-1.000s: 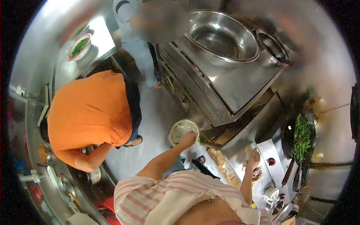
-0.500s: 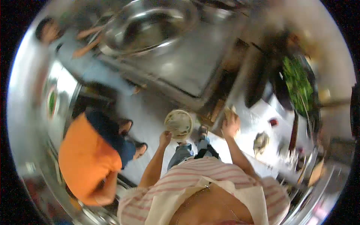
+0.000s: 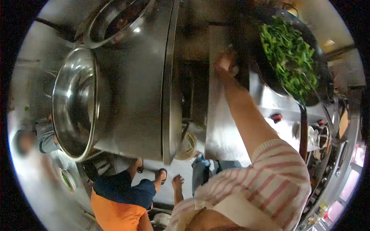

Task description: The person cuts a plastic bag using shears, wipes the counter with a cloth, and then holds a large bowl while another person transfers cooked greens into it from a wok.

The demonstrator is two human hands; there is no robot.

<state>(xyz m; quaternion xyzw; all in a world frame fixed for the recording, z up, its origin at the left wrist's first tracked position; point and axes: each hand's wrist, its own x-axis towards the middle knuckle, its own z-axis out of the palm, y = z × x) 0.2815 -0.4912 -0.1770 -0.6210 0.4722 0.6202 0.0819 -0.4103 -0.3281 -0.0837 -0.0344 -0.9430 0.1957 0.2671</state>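
Note:
My right arm stretches forward over the steel stove edge (image 3: 219,127). At its end my right hand (image 3: 226,62) is blurred and in shade, pressed down on what looks like a pale crumpled cloth, of which little shows. Right of that hand sits a large dark wok (image 3: 325,73) full of chopped green leaves (image 3: 287,57). My left hand (image 3: 178,182) hangs low by my body, its fingers loosely apart and nothing in them. Just above it a pale round bucket (image 3: 189,148) stands partly behind the counter edge, not touched by that hand.
A steel counter (image 3: 135,96) fills the left middle, bearing a big shiny basin (image 3: 94,111) and another basin (image 3: 90,30). A person in an orange shirt (image 3: 115,211) is close at my left. Another person's sleeve (image 3: 45,136) shows farther left. A long wok handle (image 3: 303,133) juts toward me.
My view has turned right and moved nearer the wok. My right hand has slid forward along the stove edge. My left hand has let go of the bucket's rim.

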